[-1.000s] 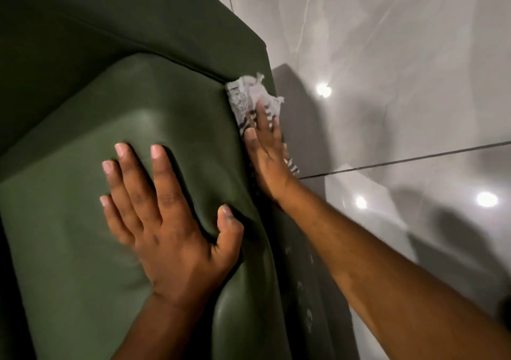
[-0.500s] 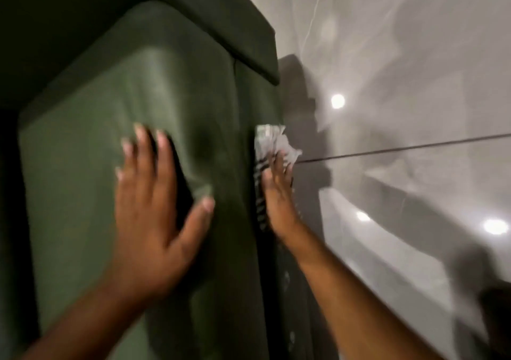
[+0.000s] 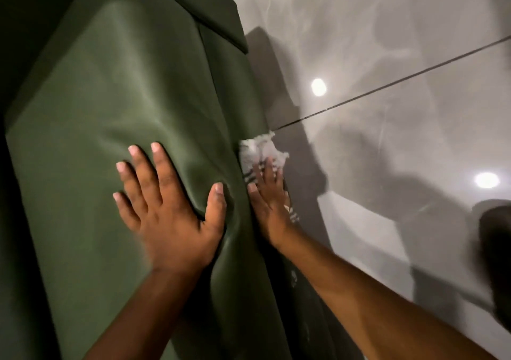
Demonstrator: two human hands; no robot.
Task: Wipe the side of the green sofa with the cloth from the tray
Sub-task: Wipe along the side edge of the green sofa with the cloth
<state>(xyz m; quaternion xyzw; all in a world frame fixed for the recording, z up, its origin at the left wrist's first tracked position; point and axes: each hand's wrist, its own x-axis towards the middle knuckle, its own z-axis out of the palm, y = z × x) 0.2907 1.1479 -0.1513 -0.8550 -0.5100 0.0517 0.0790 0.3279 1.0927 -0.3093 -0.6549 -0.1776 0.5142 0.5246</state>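
The green sofa [image 3: 110,127] fills the left half of the head view, seen from above. My left hand [image 3: 166,207] lies flat on its top cushion, fingers spread, thumb pressed into the fabric near the edge. My right hand [image 3: 266,207] reaches over that edge and presses a white cloth with dark stripes [image 3: 258,152] flat against the sofa's outer side. The cloth sticks out beyond my fingertips; a bit of it also shows under the wrist. The lower part of the sofa's side is in shadow.
A glossy grey tiled floor [image 3: 401,138] with a dark grout line and lamp reflections lies to the right of the sofa. A dark blurred shape [image 3: 495,249] sits at the right edge. The tray is not in view.
My right hand has slid the cloth along the sofa's side, away from the back corner and towards me. My left hand stayed flat on the cushion and its thumb spread out. The camera shifted.
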